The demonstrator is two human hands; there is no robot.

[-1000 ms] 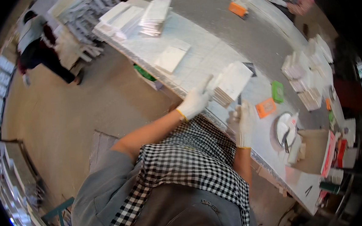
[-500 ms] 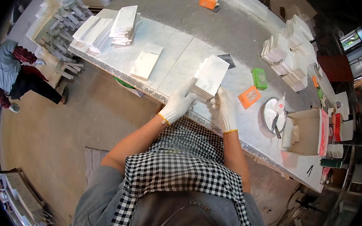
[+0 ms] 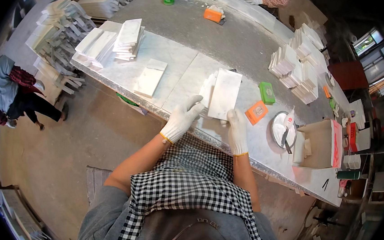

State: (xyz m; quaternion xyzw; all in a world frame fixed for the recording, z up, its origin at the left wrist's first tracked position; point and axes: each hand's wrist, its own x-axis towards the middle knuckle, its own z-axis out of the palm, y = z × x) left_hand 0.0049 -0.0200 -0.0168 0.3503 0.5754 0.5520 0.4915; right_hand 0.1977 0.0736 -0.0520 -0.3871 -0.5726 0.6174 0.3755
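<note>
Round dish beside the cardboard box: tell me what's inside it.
Inside the round dish is white material; a dark tool and a white container lie over it. The dish's bottom is covered.

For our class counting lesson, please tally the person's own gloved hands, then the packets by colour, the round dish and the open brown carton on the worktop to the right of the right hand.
Gloved hands: 2 (left hand, right hand)
Orange packet: 1
Green packet: 1
Round dish: 1
Open brown carton: 1
Total: 6
</note>
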